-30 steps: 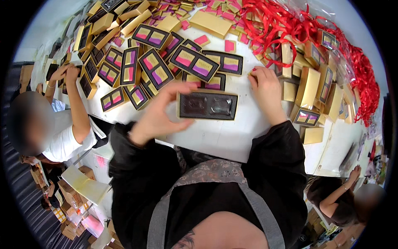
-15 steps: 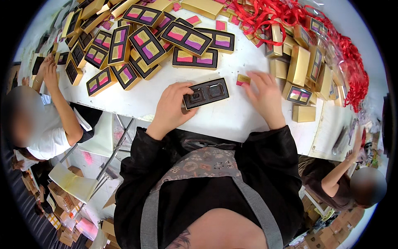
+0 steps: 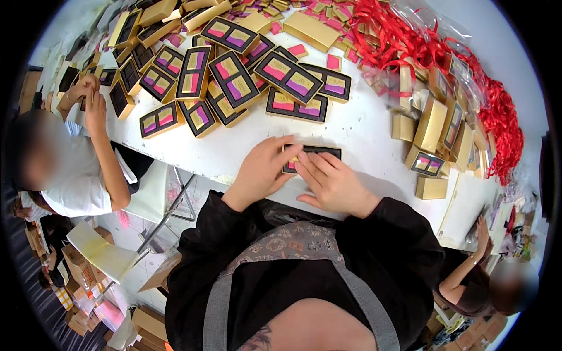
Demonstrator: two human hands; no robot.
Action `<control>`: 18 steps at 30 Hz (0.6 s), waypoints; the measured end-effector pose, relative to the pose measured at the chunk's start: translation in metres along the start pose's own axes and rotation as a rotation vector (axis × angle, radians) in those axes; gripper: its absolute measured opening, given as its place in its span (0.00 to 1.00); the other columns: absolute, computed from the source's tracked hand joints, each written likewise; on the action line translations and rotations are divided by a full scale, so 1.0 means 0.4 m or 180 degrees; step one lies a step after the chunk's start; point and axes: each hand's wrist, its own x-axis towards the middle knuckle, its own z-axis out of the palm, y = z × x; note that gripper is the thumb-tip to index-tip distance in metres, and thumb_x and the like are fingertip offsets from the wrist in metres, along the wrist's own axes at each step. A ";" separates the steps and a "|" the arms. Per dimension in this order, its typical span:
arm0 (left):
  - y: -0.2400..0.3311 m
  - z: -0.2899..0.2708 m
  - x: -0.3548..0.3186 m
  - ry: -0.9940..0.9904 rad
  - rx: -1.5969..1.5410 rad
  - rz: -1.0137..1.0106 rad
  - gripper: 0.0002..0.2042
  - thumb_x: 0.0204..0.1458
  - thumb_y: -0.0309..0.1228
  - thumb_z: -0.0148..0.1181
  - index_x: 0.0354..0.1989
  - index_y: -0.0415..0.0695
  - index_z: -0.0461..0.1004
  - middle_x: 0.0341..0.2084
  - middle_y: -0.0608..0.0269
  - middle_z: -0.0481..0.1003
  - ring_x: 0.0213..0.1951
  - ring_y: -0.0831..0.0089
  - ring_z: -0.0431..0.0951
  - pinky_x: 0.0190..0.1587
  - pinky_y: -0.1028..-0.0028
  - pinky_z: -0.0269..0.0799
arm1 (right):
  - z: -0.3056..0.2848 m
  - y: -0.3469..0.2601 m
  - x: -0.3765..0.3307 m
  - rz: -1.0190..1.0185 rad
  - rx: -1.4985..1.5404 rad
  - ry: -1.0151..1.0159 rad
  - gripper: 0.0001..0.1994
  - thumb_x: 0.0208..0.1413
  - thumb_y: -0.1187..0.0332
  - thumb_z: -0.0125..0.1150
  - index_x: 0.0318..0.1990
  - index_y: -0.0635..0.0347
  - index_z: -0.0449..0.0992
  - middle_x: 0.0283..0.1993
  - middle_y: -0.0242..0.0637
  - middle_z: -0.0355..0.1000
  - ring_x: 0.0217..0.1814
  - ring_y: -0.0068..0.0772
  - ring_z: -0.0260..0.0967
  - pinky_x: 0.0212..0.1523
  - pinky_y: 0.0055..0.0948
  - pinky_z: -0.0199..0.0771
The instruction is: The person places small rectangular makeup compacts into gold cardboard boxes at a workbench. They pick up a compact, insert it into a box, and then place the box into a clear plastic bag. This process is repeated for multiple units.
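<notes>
A small black-lined gift box [image 3: 328, 151] with a two-well tray lies on the white table in front of me. My left hand [image 3: 261, 171] is closed around its left end, with the thumb laid over the tray. A pink-and-gold wrapped square [image 3: 292, 164] shows partly in the left well, under my fingertips. My right hand [image 3: 338, 184] presses down on it with outstretched fingers, its thumb held apart near the table. Fingers hide most of the tray. Just beyond stands a filled box [image 3: 297, 106] with pink and purple squares.
Filled and unfilled boxes pile up at the far left. Loose wrapped squares [image 3: 333, 62] lie at the back. Red ribbons [image 3: 503, 128] and gold boxes [image 3: 431, 123] crowd the right side. One person [image 3: 76, 169] works at the left, another [image 3: 468, 286] at the right.
My right hand has brought the wrapped square leftward from the table into the box's left well. My left thumb now lies over the tray too. The whole view has shifted slightly.
</notes>
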 end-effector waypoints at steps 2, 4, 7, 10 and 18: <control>0.013 -0.016 0.006 -0.0174 0.0232 0.0102 0.30 0.41 0.29 0.67 0.58 0.53 0.70 0.55 0.51 0.68 0.51 0.54 0.71 0.55 0.57 0.68 | -0.007 0.047 0.002 0.0088 0.0367 0.0131 0.19 0.48 0.56 0.65 0.41 0.62 0.79 0.41 0.40 0.75 0.45 0.41 0.71 0.47 0.39 0.71; 0.016 -0.018 0.016 -0.0225 0.0366 0.0043 0.30 0.41 0.29 0.67 0.58 0.53 0.70 0.55 0.51 0.67 0.51 0.53 0.71 0.54 0.58 0.68 | -0.005 0.184 0.037 0.0319 0.0844 0.0305 0.13 0.49 0.58 0.65 0.35 0.57 0.80 0.33 0.38 0.75 0.37 0.41 0.72 0.39 0.40 0.73; 0.006 -0.009 0.018 -0.0077 0.0311 -0.0161 0.32 0.39 0.26 0.68 0.58 0.54 0.71 0.56 0.45 0.67 0.52 0.47 0.70 0.53 0.57 0.67 | -0.096 0.401 0.305 0.1760 0.0447 0.0581 0.13 0.55 0.58 0.57 0.29 0.57 0.79 0.28 0.47 0.74 0.32 0.49 0.73 0.32 0.44 0.72; 0.002 -0.009 0.026 0.0018 0.0227 -0.0171 0.32 0.38 0.26 0.69 0.58 0.53 0.71 0.56 0.44 0.67 0.52 0.46 0.70 0.52 0.58 0.68 | -0.049 0.680 0.477 0.2147 0.0074 0.0489 0.14 0.53 0.57 0.58 0.37 0.56 0.81 0.31 0.48 0.76 0.37 0.50 0.76 0.40 0.45 0.76; 0.003 -0.026 0.033 -0.0060 0.0100 -0.0275 0.32 0.38 0.26 0.69 0.58 0.53 0.71 0.55 0.47 0.67 0.52 0.48 0.70 0.53 0.59 0.67 | 0.163 0.781 0.608 0.2418 -0.1334 0.0237 0.12 0.51 0.61 0.59 0.37 0.57 0.82 0.40 0.47 0.78 0.46 0.51 0.76 0.43 0.47 0.78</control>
